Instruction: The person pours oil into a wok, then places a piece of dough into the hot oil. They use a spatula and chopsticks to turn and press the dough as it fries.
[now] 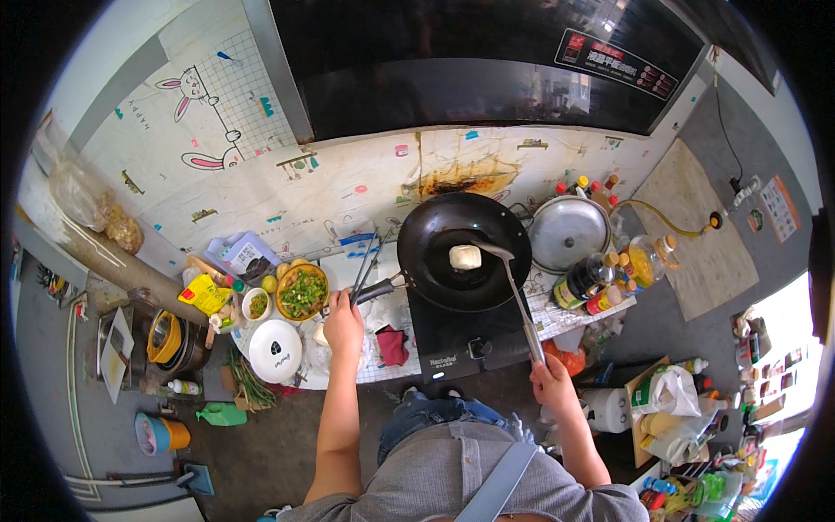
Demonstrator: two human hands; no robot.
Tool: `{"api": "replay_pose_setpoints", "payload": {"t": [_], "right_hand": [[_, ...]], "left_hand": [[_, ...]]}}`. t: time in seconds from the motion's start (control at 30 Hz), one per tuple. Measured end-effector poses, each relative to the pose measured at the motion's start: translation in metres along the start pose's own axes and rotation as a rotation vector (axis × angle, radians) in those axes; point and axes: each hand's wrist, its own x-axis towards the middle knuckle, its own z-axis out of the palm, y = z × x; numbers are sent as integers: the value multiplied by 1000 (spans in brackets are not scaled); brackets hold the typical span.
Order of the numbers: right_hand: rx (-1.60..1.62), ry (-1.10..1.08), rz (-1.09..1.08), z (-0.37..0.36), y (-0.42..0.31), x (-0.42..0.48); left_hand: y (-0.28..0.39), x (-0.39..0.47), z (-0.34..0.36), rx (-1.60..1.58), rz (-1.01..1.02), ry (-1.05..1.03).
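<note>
A black wok (424, 261) stands on a black induction cooker (450, 352). In it lies a pale, squarish block of food (465, 257), its kind unclear, in dark, shiny liquid or oil. My right hand (553, 385) grips the handle of a metal spatula (522, 307), whose blade rests inside the wok beside the block. My left hand (344, 323), left of the wok near its handle (379, 289), holds a pair of long dark chopsticks (365, 267) pointing up and away. Whether it also touches the wok handle I cannot tell. Another pale piece (321, 334) is partly hidden behind my left hand.
Left on the counter are a bowl of chopped greens (302, 291), a smaller bowl (257, 304), a white plate (275, 351) and a dark red cloth (391, 346). A metal lid (569, 233) and sauce bottles (580, 280) stand right of the wok. A range hood (483, 85) hangs above.
</note>
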Motion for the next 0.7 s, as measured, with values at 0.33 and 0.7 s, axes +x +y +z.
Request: {"api": "replay_pose_setpoints", "payload": {"t": [0.33, 0.7], "right_hand": [[-110, -94, 70, -8, -17, -25], [-27, -118, 106, 14, -1, -3]], "left_hand": [[-2, 0, 1, -14, 23, 12], [-2, 1, -2, -16, 16, -8]]}}
